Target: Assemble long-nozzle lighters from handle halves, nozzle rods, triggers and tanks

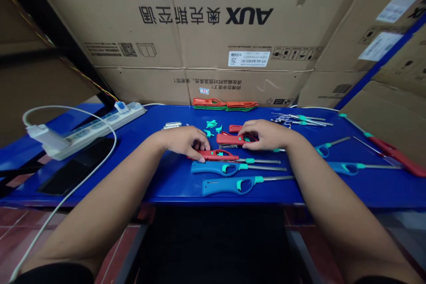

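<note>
The big carton behind says AUX. On the blue table, my left hand curls on a red utility lighter, lying sideways, metal nozzle pointing right. My right hand covers another red lighter. Neither grip's firmness I can tell.

A red plastic utility lighter lies flat, its slim steel nozzle with a teal collar pointing right. The left hand rests against its handle end, fingertips touching the red plastic. Just behind it, a second red lighter body sits partly under the curled fingers of the right hand.
</note>
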A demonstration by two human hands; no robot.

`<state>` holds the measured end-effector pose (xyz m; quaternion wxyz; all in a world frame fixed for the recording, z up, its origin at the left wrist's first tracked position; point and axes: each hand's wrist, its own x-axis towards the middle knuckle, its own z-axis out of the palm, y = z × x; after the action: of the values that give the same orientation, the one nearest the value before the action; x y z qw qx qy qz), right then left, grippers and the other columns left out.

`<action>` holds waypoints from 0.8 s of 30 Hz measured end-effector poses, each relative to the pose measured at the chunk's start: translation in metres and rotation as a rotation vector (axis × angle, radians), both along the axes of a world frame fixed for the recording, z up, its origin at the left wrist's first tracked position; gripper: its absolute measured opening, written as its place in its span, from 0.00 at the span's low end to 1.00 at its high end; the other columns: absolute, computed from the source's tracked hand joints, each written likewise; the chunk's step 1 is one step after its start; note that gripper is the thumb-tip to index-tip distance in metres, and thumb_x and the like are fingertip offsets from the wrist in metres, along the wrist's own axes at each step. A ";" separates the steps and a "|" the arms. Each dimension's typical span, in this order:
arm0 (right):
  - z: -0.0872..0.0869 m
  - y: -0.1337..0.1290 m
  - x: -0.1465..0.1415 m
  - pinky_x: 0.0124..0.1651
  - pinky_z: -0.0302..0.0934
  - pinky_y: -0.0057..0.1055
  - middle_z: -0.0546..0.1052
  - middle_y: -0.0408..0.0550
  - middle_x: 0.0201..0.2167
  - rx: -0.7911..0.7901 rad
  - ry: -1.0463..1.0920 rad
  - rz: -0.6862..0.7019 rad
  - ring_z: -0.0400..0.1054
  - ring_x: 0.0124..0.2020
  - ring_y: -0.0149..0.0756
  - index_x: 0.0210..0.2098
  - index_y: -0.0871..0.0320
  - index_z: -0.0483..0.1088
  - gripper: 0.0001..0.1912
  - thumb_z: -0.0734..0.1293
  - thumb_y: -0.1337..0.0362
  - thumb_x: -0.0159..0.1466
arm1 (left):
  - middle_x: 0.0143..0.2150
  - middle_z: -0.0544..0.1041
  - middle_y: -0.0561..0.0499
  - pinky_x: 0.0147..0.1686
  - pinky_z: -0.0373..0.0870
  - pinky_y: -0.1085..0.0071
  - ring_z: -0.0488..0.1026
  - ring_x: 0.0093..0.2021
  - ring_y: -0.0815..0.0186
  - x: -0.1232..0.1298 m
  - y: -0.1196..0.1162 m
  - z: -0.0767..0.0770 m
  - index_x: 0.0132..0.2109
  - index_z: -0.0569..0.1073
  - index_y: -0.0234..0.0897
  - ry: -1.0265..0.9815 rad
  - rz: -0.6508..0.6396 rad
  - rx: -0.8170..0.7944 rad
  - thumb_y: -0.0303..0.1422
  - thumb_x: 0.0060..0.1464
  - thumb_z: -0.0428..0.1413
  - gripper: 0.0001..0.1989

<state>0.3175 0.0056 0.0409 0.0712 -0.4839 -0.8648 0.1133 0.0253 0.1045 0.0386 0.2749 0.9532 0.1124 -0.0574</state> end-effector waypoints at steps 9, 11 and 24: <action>-0.003 -0.004 0.000 0.31 0.59 0.30 0.73 0.41 0.28 -0.074 0.429 -0.278 0.66 0.26 0.32 0.46 0.56 0.67 0.20 0.70 0.54 0.58 | 0.38 0.76 0.52 0.35 0.65 0.74 0.71 0.34 0.69 -0.003 -0.002 0.003 0.44 0.72 0.37 -0.285 0.130 0.119 0.38 0.51 0.62 0.15; -0.002 0.000 0.005 0.30 0.59 0.30 0.74 0.42 0.29 -0.034 0.482 -0.322 0.67 0.26 0.33 0.48 0.55 0.64 0.21 0.69 0.53 0.60 | 0.35 0.75 0.53 0.32 0.63 0.75 0.69 0.32 0.70 -0.003 0.003 0.006 0.43 0.70 0.37 -0.339 0.233 0.154 0.37 0.53 0.60 0.13; -0.012 0.078 0.060 0.55 0.62 0.39 0.79 0.56 0.49 0.224 -0.115 -0.276 0.71 0.50 0.46 0.45 0.60 0.79 0.16 0.66 0.63 0.61 | 0.39 0.83 0.49 0.39 0.67 0.73 0.76 0.37 0.64 0.029 0.097 -0.004 0.41 0.83 0.40 -0.179 0.473 0.497 0.32 0.50 0.58 0.12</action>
<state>0.3777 0.0834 0.0285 0.0899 -0.5927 -0.8001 -0.0224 0.0540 0.2019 0.0344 0.0488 0.9397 0.3161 0.1208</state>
